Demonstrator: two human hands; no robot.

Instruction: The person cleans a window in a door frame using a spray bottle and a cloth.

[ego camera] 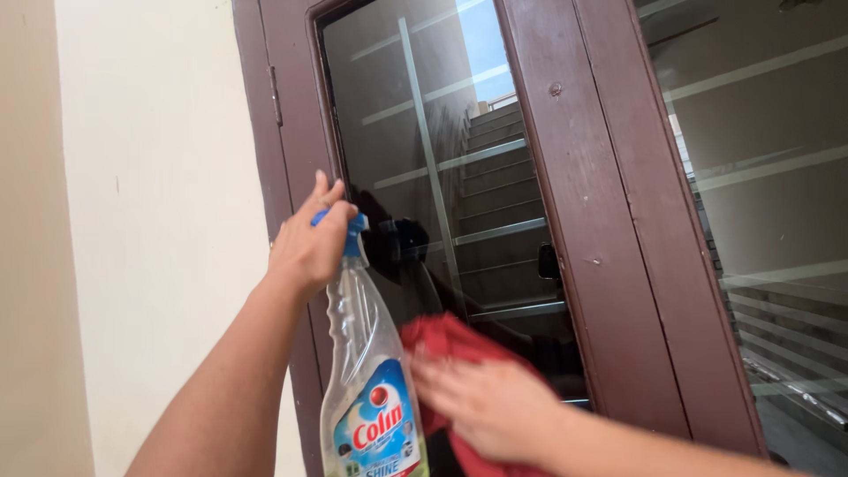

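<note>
Nearest the camera, the right hand (490, 402) lies flat with fingers spread over a crumpled red cloth (446, 349), pressing it against the dark glass pane (424, 159) of a window low in the view; the hand grips nothing else, only pinning the cloth to the glass. Just left of it, the left hand (309, 247) wraps around the blue trigger head of a clear plastic spray bottle (367, 371) with a blue and red label, fingers closed on the nozzle and the bottle hanging upright below the hand, its body beside the cloth. The nozzle points toward the pane near its left edge. A worn reddish-brown wooden window frame (583, 221) borders the pane, with a second pane to the right. A cream plastered wall (159, 221) runs along the left. The glass reflects a staircase and pale horizontal bars.
</note>
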